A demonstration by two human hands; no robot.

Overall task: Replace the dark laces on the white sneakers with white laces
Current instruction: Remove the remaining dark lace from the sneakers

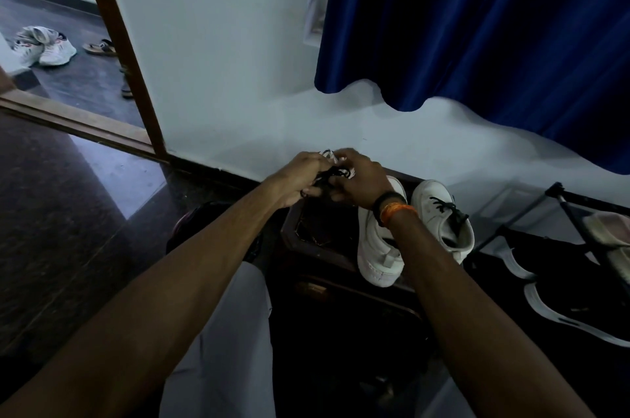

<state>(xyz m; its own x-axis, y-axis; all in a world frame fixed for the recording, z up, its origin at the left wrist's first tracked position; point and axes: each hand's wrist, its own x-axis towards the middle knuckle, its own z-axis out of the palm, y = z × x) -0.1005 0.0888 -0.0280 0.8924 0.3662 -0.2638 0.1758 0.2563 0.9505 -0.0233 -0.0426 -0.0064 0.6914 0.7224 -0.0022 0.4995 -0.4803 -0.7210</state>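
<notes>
Two white sneakers stand on a dark wooden stand [308,248] by the wall. The right sneaker [443,216] still carries a dark lace [445,207]. The left sneaker [378,250] shows no lace where it is visible; my right wrist covers its front. Above the stand's far left corner, my left hand [300,178] and my right hand [358,178] meet and hold a small bundle of dark and white laces [335,168] between their curled fingers. Most of the bundle is hidden by the fingers.
A black shoe rack [559,240] with dark shoes stands to the right. A blue curtain [494,25] hangs over the white wall. At left, an open doorway with a wooden frame [119,42] shows more shoes [44,45] outside. Dark polished floor [68,196] lies left.
</notes>
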